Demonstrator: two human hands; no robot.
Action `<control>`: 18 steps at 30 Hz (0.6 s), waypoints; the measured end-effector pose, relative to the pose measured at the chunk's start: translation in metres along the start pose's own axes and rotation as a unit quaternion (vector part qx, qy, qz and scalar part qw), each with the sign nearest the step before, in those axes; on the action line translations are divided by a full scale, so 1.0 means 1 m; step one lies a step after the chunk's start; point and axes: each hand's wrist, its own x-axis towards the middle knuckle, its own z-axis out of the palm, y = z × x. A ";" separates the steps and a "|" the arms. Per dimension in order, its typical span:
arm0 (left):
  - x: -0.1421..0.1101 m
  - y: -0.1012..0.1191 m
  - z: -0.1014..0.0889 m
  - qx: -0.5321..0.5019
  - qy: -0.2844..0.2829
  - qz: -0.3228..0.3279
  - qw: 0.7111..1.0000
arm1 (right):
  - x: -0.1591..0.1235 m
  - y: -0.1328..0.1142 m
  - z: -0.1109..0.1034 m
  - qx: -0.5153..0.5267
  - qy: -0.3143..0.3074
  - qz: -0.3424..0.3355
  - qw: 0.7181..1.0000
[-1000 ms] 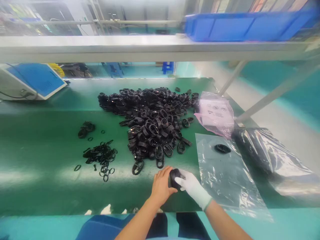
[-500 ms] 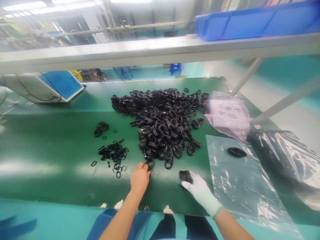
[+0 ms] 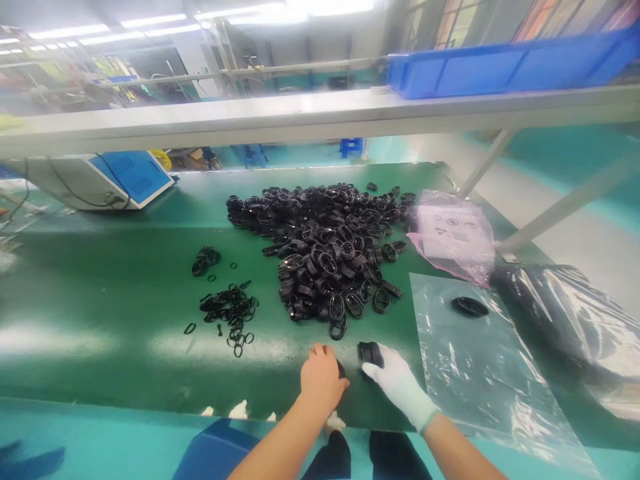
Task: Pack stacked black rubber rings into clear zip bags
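My bare left hand (image 3: pixel 321 378) is closed round a coiled black cable (image 3: pixel 341 369), most of it hidden behind the fingers. To its right, my white-gloved right hand (image 3: pixel 396 379) grips a stack of coiled black cables (image 3: pixel 371 354) just above the green table (image 3: pixel 125 373). A small gap separates the two hands. Beyond them rises a large pile of coiled black cables (image 3: pixel 325 260), some with metal plug ends showing. A scatter of small black rings (image 3: pixel 230 307) lies to the left, with a small clump of black coils (image 3: pixel 205 259) behind it.
On the right, a clear plastic bag (image 3: pixel 465 360) lies flat with one black coil (image 3: pixel 470 307) on it. Beside it are a pink bag with a printed sheet (image 3: pixel 453 230) and a black plastic-wrapped bundle (image 3: pixel 560 313). A shelf (image 3: pixel 280 113) crosses overhead, carrying a blue bin (image 3: pixel 500 67).
My left hand went left to the near edge of the pile, took a coiled cable and came back towards my right hand. My right hand kept hold of its stack throughout.
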 end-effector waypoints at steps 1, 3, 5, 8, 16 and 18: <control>0.001 0.003 0.001 -0.009 -0.010 0.000 1.000 | 0.000 0.000 -0.001 0.002 -0.002 0.003 1.000; 0.002 0.004 0.003 -0.063 -0.016 0.025 0.998 | -0.001 0.000 -0.002 0.011 -0.007 0.003 1.000; 0.003 0.000 0.007 -0.158 -0.020 0.084 0.984 | -0.001 -0.001 -0.004 0.022 -0.010 -0.010 1.000; 0.005 -0.005 0.017 -0.296 -0.034 0.169 0.939 | -0.001 -0.002 -0.007 0.031 -0.008 -0.029 0.999; 0.016 -0.001 0.043 -0.413 -0.032 0.172 0.894 | -0.002 -0.005 -0.011 0.032 -0.020 -0.050 0.998; 0.017 0.000 0.044 -0.405 -0.028 0.167 0.898 | -0.002 -0.007 -0.012 0.028 -0.024 -0.049 0.998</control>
